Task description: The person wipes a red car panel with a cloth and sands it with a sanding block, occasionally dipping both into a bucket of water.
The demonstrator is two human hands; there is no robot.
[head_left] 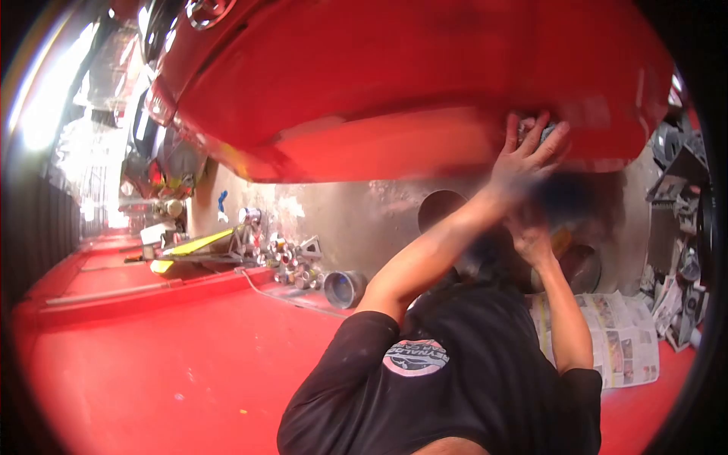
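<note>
Red car panel (394, 76) | grey pad (548, 130) held under left hand (525, 158) | showing between fingers (558, 138)

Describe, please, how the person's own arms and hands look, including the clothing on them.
The arms are bare below the short black sleeves of a black shirt, which has a round emblem with lettering on its front. No glove shows on the left hand; the right hand also looks bare, though it is partly blurred.
</note>
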